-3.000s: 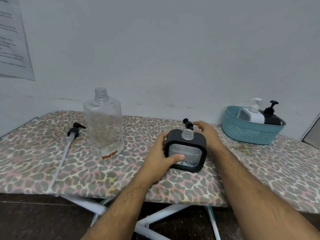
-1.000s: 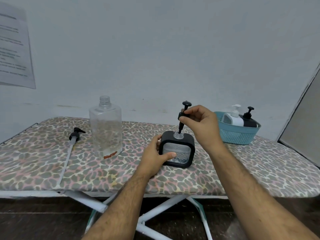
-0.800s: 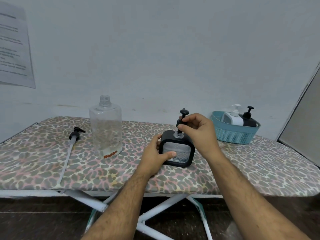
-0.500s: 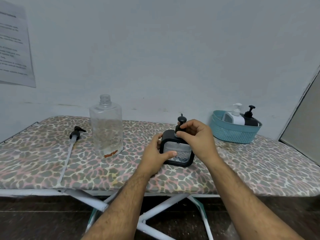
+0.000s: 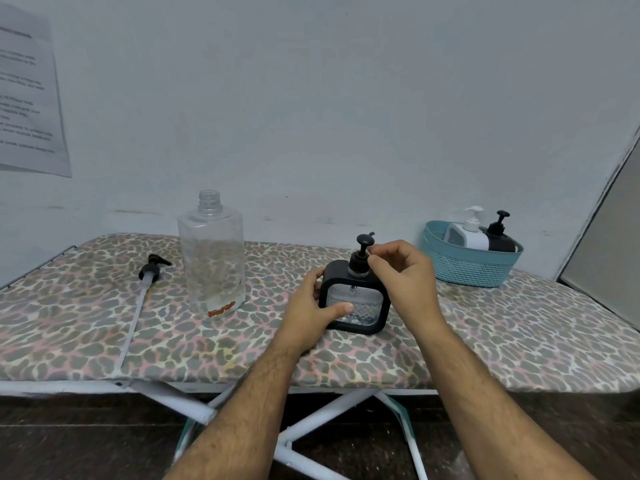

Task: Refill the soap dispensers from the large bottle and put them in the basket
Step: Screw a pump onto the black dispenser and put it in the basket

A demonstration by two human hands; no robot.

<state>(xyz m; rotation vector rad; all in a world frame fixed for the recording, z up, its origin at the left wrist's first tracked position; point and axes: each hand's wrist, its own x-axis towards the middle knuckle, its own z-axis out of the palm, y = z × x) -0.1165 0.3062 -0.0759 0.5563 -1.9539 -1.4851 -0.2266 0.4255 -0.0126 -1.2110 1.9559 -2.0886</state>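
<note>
The right hand [image 5: 403, 275] pinched the upright pump head [image 5: 361, 255] just to its left, atop the black dispenser [image 5: 356, 299] that the left hand [image 5: 313, 315] gripped.

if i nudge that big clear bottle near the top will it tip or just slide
The big clear bottle would probably tip: it stands tall and upright on a soft patterned cover. It looks nearly empty, so likely light. With its cap off, any soap dregs could spill out.
</note>
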